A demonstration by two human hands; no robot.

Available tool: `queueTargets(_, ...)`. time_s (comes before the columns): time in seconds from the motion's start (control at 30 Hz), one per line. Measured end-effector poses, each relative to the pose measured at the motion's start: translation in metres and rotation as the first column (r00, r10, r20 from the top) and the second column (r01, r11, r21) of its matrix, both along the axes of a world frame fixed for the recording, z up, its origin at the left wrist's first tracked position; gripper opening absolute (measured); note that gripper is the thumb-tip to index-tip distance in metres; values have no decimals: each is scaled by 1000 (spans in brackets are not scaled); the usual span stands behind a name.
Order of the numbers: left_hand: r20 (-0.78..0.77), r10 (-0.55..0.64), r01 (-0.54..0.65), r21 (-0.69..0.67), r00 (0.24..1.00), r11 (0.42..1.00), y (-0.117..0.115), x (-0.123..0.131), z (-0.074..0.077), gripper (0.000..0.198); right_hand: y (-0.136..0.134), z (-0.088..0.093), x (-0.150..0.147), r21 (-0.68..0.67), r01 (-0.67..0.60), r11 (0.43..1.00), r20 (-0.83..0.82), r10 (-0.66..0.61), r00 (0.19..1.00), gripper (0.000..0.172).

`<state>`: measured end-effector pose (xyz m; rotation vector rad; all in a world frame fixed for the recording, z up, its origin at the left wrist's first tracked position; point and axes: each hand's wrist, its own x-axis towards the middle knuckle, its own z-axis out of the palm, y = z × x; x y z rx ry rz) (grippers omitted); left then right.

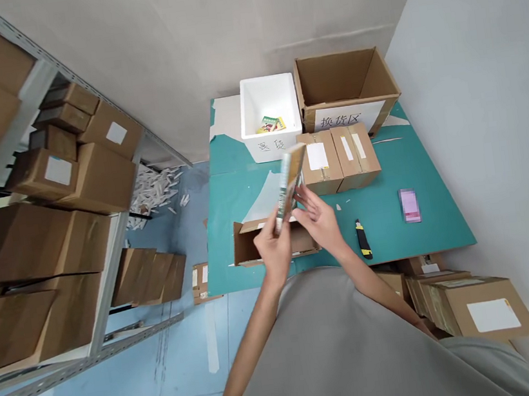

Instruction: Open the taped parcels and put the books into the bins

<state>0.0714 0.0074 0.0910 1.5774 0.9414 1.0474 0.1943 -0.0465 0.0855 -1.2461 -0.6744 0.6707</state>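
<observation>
My left hand (274,249) is closed round the lower end of a thin printed packet (290,185), which it holds up edge-on over the green table (396,232). My right hand (319,217) is beside it, fingers spread and open, the fingertips close to the packet's lower part. Just below both hands an opened cardboard box (246,242) lies on the table's near edge. A black and yellow utility knife (363,239) lies to the right of my right hand.
Two sealed cartons (340,159) sit mid-table, with a white foam box (269,116) and a large open carton (345,87) behind them. A small pink card (410,205) lies at the right. Shelves of cartons (41,208) stand on the left; more boxes (474,307) sit on the floor at the right.
</observation>
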Motion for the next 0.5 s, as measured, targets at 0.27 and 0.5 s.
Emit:
queueTargets(0.27,-11,-167,167,129,986,977,5,-1,15,51,-13,-4,29,10,158,987,-19,-158,987,56)
queueTargets(0.5,334,-359,482,-449,872,752,46,-9,5,65,-25,-13,39,-1,37,999,-123,-37,992,62)
